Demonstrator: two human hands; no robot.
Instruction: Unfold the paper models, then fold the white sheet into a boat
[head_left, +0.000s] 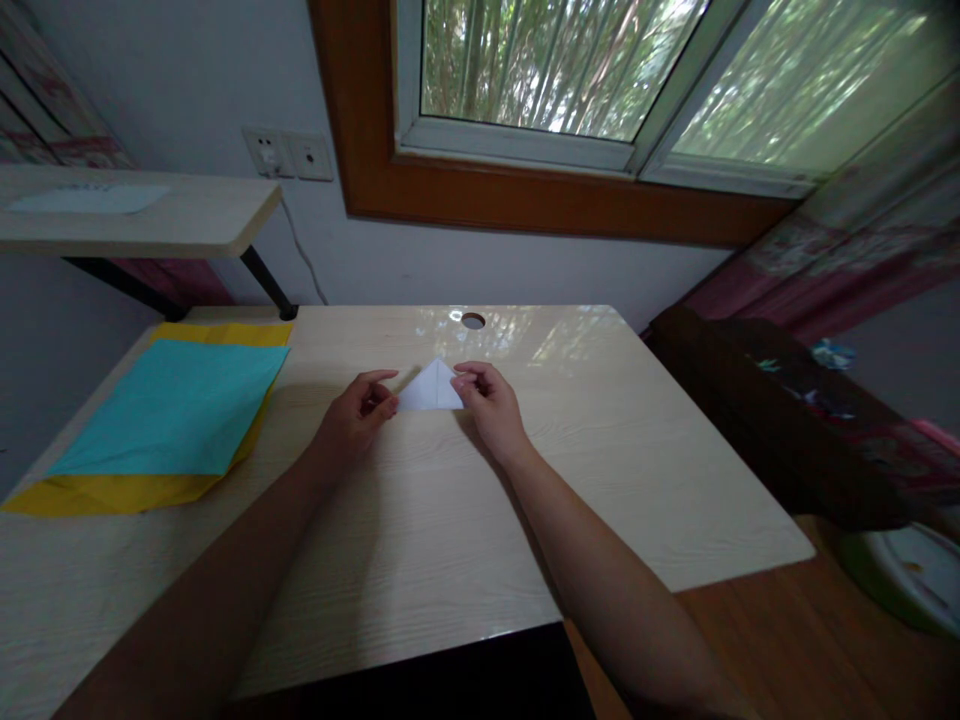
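Both forearms run in from the near edge across the pale wood-grain surface (420, 520), converging mid-surface. Left hand (352, 420) sits just left of a small white folded paper (431, 390), fingers (379, 378) curled, thumb and index tips at the paper's left corner; looks like a light pinch, but whether they close on the paper I cannot tell. Right hand (491, 405) is at the paper's right edge, fingertips bent down and nipped onto the right corner, thumb tucked under. Paper lies flat on the surface between the two hands, triangle shape, point facing far, centre crease visible. Left of the hands, well apart: teal sheet (176, 405) lying on top of a yellow sheet (127, 492), yellow showing along the near and far edges. Beyond the paper, a round cable hole (472, 320) near the far edge of the surface. Far left: a shelf (150, 215) on black brackets against the wall, wall socket (289, 153) with a cable hanging down. Far: window (600, 70) in a brown frame, greenery outside. Right: dark furniture (772, 410) beside the surface, patterned curtain (862, 250) behind it.
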